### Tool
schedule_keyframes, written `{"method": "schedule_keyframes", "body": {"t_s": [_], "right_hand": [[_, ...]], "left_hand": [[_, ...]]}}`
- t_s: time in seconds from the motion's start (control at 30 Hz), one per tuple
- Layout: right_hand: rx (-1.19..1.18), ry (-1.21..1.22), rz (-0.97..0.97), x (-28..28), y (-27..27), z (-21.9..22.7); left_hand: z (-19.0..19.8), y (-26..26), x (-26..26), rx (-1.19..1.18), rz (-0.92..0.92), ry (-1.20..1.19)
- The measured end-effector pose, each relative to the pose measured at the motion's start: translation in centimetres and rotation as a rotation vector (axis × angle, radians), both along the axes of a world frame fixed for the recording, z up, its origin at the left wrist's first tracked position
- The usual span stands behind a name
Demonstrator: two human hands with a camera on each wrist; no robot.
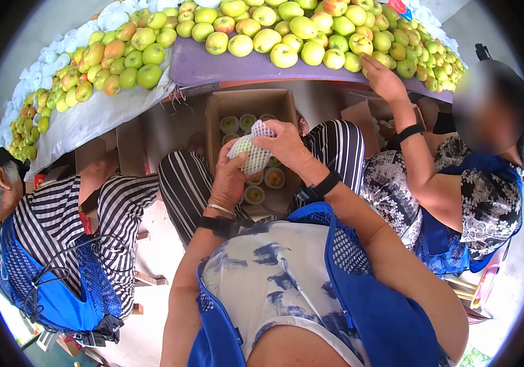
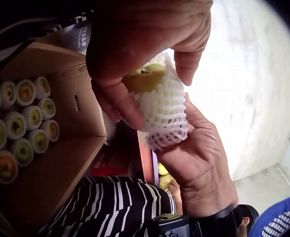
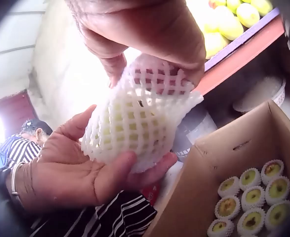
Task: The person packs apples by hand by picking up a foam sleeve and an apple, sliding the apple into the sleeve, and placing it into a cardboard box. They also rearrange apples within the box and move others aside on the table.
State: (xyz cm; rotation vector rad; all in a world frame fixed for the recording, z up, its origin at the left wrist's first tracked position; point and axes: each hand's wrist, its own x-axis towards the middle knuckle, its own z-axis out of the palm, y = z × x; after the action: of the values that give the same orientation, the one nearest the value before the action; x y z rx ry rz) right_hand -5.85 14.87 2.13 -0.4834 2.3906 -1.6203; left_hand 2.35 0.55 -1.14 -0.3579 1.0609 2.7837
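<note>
A green apple (image 2: 150, 81) sits inside a white foam net sleeve (image 1: 253, 151) above the carton, in front of the person's body. My left hand (image 1: 228, 180) holds the apple from below through the net, thumb and fingers around its sides. My right hand (image 1: 287, 147) grips the upper end of the sleeve (image 3: 154, 81). Some right fingers show through the mesh in the right wrist view. At one end the apple's bare skin shows in the left wrist view; the netting (image 3: 130, 128) covers the rest.
Below the hands stands an open cardboard box (image 1: 222, 110) with netted apples (image 2: 15, 124) in rows. Loose apples (image 1: 266, 40) cover the purple-edged table (image 1: 195, 64) ahead. People sit on both sides; the one at right reaches a hand (image 1: 385, 78) to the apples. White foam nets (image 1: 48, 61) lie at far left.
</note>
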Motion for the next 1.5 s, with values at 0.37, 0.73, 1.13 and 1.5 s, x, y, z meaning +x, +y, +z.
{"method": "schedule_keyframes", "body": {"t_s": [0.37,0.73,1.13,1.5], "right_hand": [[0.231,0.633,0.061,1.5,-2.4,0.5],[0.183,0.880,0.204,3.0,-3.1,1.5],[0.126,0.930,0.260,2.0,-2.6,2.5],[-0.093,0.013,-0.214,1.4,-1.1,2.2]], "left_hand": [[0.0,0.5,-0.3,-0.173,0.072,-0.076],[-1.1,-1.0,-0.9,0.276,0.150,0.023],[0.4,-0.9,-1.7,0.466,0.130,0.118],[1.1,-1.3,-1.7,0.514,0.035,0.178]]}}
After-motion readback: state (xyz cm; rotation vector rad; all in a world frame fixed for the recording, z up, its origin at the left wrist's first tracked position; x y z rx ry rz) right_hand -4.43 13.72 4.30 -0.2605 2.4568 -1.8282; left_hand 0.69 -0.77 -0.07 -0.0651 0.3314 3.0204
